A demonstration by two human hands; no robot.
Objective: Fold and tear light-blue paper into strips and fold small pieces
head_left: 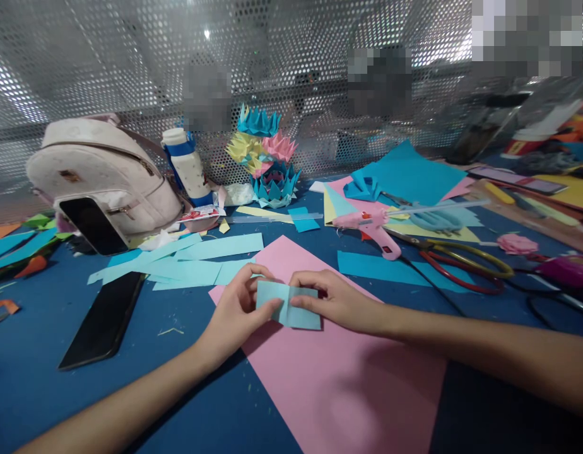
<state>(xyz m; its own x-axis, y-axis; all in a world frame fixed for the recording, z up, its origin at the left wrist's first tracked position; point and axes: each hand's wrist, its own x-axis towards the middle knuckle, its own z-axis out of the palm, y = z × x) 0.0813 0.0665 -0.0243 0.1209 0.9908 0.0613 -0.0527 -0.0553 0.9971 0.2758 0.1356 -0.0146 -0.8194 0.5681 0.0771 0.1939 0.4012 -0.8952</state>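
A small piece of light blue paper point(305, 318), creased down its middle, is held up between both hands. My left hand point(239, 302) pinches its left half, thumb in front and fingers behind. On the right half, my right hand point(334, 299) grips in the same manner, its thumb near the crease. Beneath the hands lies a large pink paper sheet point(348, 372) on the blue table point(178, 397). To the left of my left hand, several light blue paper strips point(187, 270) overlap in a loose pile.
A pink glue gun point(374, 228) and scissors point(466, 255) lie to the right. Folded paper flowers point(267, 157) stand at the back beside a bottle point(190, 167) and a white backpack point(97, 170). One phone point(105, 321) lies flat; another phone point(93, 226) leans on the backpack.
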